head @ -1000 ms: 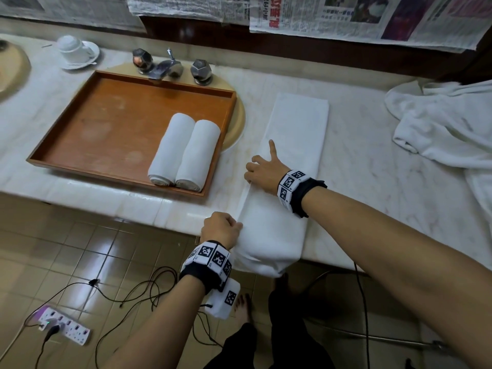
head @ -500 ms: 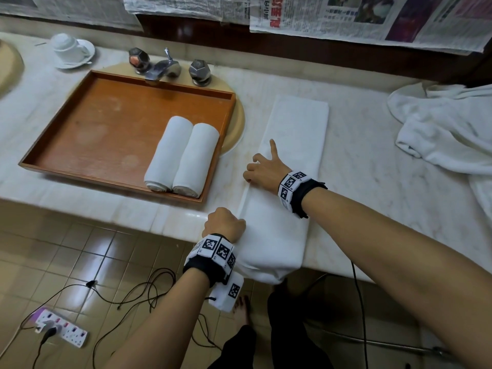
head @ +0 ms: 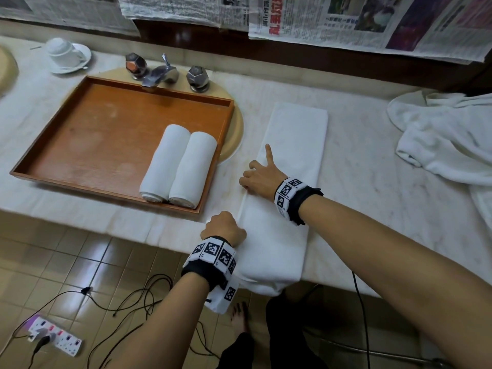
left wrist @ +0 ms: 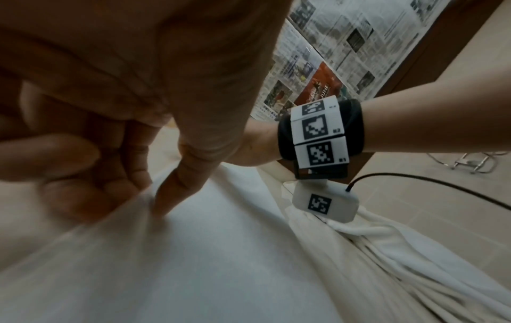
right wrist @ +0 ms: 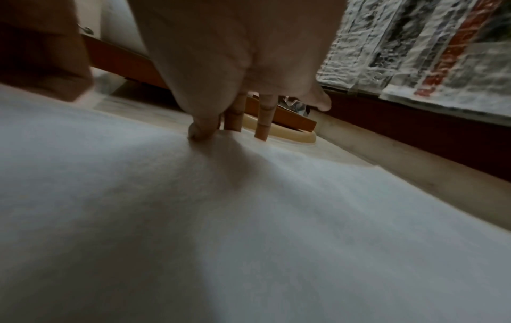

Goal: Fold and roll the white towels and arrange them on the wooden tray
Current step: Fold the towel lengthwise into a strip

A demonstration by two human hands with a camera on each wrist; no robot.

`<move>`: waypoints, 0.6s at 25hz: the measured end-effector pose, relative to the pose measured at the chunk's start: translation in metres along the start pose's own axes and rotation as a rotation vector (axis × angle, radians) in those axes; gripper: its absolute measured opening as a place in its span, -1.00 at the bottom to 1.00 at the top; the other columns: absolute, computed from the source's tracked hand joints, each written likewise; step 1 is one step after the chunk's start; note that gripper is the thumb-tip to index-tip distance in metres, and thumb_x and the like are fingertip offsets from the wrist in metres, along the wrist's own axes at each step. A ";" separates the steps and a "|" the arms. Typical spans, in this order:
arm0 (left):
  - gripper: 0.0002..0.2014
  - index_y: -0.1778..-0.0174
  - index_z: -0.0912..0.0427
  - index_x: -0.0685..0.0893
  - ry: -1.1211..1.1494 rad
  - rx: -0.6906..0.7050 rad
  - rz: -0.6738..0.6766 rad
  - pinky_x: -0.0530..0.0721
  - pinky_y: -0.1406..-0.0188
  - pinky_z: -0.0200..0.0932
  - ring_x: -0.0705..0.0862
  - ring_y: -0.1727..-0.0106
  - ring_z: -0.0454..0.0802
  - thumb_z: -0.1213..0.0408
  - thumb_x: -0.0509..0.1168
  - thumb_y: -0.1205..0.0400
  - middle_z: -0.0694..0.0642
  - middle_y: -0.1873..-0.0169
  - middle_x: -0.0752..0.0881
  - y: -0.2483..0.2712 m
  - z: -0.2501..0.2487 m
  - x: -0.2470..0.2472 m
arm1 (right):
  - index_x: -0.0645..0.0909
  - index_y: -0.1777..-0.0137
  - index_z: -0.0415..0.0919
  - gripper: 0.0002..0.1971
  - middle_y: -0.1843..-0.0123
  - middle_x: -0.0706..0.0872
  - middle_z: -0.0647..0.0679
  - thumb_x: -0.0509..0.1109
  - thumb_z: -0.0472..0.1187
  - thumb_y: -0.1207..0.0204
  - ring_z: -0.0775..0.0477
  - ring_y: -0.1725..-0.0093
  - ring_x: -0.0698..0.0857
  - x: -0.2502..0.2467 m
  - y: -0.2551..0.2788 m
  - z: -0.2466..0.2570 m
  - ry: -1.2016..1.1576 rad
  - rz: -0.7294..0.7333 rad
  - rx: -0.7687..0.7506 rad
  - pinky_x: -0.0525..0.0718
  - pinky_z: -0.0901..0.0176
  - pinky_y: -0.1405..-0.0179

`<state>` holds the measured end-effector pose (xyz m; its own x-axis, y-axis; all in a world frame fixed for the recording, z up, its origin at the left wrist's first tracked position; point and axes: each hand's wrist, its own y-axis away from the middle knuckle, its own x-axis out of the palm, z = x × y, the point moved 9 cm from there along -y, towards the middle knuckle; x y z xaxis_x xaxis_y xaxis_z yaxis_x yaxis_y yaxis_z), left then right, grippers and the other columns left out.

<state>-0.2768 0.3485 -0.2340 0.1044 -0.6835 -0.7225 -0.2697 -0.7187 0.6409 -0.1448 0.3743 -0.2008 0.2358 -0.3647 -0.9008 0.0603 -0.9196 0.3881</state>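
**Operator:** Where is the workpiece, and how will it handle?

**Technician:** The long white folded terry towel [head: 287,182] lies lengthwise on the pale marble counter [head: 372,182], right of the rectangular wooden tray [head: 80,134]; its near end droops over the counter edge. Judged soft, light and limp: it will sag wherever unsupported and layers may slip. Take hold along the left long edge, or at the near end to start the roll.

**Operator:** Hand poses?

**Technician:** The left hand [head: 223,227] is clenched, pinching the left edge near the counter lip; the left wrist view shows cloth gathered between thumb and fingers [left wrist: 91,196]. The right hand [head: 259,175] rests farther along the same edge, fingertips [right wrist: 202,131] pressing down, index finger extended, gripping nothing.

**Operator:** Finished items?

**Technician:** Two rolled white towels [head: 178,163] lie touching, side by side, in the tray's near right corner.
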 end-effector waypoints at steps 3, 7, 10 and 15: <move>-0.73 -0.05 0.15 0.65 0.086 0.044 -0.072 0.58 0.00 -0.07 0.66 -0.09 0.16 0.06 0.36 -0.56 0.09 -0.03 0.67 -0.007 -0.024 -0.009 | 0.54 -0.23 -0.08 -0.79 -0.16 0.61 0.01 0.17 -0.27 -0.68 -0.14 -0.41 0.43 0.005 0.004 -0.003 -0.087 -0.032 0.026 -0.15 -0.78 -0.40; -0.78 0.01 0.17 0.69 0.129 -0.005 -0.115 0.66 -0.10 0.03 0.68 -0.03 0.19 0.12 0.28 -0.57 0.15 -0.03 0.72 -0.020 -0.028 -0.015 | 0.51 -0.33 -0.08 -0.63 -0.40 0.48 -0.04 0.19 -0.43 -0.60 -0.17 -0.60 0.23 0.001 0.003 -0.032 -0.105 -0.032 0.019 -0.16 -0.78 -0.40; -0.78 0.02 0.15 0.68 0.118 0.005 -0.117 0.65 -0.09 0.00 0.67 -0.03 0.17 0.10 0.28 -0.57 0.12 0.00 0.71 -0.025 -0.034 -0.018 | 0.54 -0.28 -0.10 -0.72 -0.46 0.40 -0.12 0.19 -0.38 -0.66 -0.20 -0.62 0.16 0.002 -0.007 -0.048 -0.147 -0.043 0.072 -0.12 -0.78 -0.40; -0.75 -0.11 0.20 0.59 -0.003 0.022 -0.090 0.54 0.00 -0.05 0.63 -0.12 0.21 0.17 0.24 -0.59 0.18 -0.14 0.66 -0.030 -0.051 -0.024 | 0.05 -0.68 -0.01 -0.46 -0.74 -0.15 -0.05 0.06 0.00 -0.74 -0.09 -0.71 -0.19 0.039 0.018 -0.069 -0.456 -0.044 0.441 -0.26 -0.67 -0.47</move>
<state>-0.2225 0.3804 -0.2224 0.1266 -0.6155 -0.7779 -0.2805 -0.7744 0.5671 -0.0672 0.3538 -0.2157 -0.2007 -0.2612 -0.9442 -0.3674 -0.8734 0.3197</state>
